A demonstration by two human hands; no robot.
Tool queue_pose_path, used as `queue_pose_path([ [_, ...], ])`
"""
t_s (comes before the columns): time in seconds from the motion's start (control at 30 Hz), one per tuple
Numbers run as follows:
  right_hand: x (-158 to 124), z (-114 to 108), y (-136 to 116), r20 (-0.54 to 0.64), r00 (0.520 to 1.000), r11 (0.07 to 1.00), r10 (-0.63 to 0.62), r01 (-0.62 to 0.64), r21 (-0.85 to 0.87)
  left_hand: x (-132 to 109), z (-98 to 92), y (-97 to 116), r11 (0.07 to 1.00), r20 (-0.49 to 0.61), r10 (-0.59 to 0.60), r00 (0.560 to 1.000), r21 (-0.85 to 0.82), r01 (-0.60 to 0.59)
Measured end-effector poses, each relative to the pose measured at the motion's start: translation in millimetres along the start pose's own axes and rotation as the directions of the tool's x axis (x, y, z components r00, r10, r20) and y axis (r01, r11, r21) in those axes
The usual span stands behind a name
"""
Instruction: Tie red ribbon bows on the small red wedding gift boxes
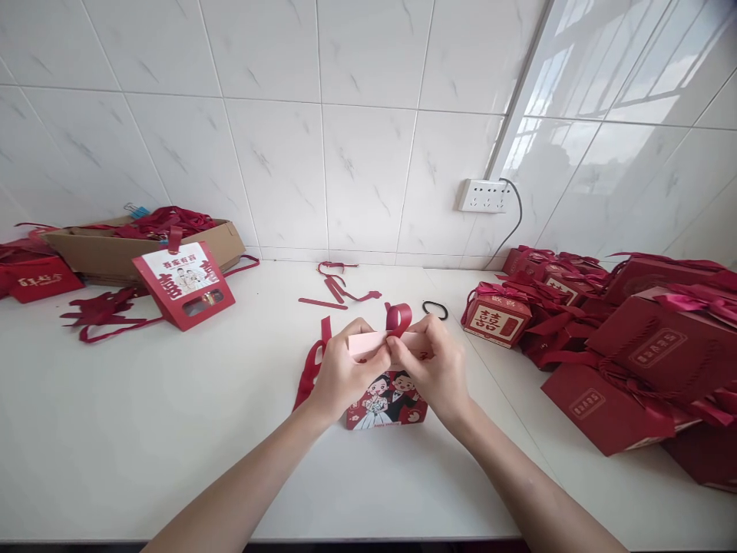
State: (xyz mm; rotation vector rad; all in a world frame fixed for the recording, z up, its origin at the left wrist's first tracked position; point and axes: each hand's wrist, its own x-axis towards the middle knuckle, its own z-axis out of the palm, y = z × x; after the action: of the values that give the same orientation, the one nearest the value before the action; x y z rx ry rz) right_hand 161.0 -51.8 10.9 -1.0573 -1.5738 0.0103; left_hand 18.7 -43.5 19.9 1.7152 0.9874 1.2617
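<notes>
A small red gift box (387, 404) with a cartoon couple on its front stands on the white counter (173, 430) right in front of me. My left hand (341, 375) and my right hand (433, 367) both pinch its pale pink top flap (367, 342), fingers closed on it. A dark red ribbon (398, 316) loops up behind my right fingers, and another length of ribbon (309, 375) hangs down the box's left side beside my left hand.
A cardboard tray of ribbons (143, 242) sits at the back left with a flat red box blank (184, 286) leaning on it. Finished red boxes (627, 338) are piled at the right. Ribbon scraps (337, 288), a black hair tie (434, 309) and a wall socket (482, 195) lie beyond.
</notes>
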Motion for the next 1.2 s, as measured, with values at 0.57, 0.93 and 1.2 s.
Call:
queue_pose_path([
  [0.57, 8, -14, 3, 0.277, 0.96, 0.971, 0.026, -0.09, 0.222, 0, -2.7, -4, 0.999, 0.018, 0.026, 1.0, 0.022, -0.026],
  [0.93, 10, -17, 9, 0.305, 0.95, 0.978, -0.063, -0.002, 0.208, 0, -3.1, -6, 1.0, 0.036, 0.016, 0.999, -0.005, -0.016],
  [1.2, 8, -16, 5, 0.304, 0.952, 0.955, 0.041, -0.127, 0.267, 2, -3.2, -5, 1.0, 0.039, 0.005, 0.999, -0.015, -0.004],
])
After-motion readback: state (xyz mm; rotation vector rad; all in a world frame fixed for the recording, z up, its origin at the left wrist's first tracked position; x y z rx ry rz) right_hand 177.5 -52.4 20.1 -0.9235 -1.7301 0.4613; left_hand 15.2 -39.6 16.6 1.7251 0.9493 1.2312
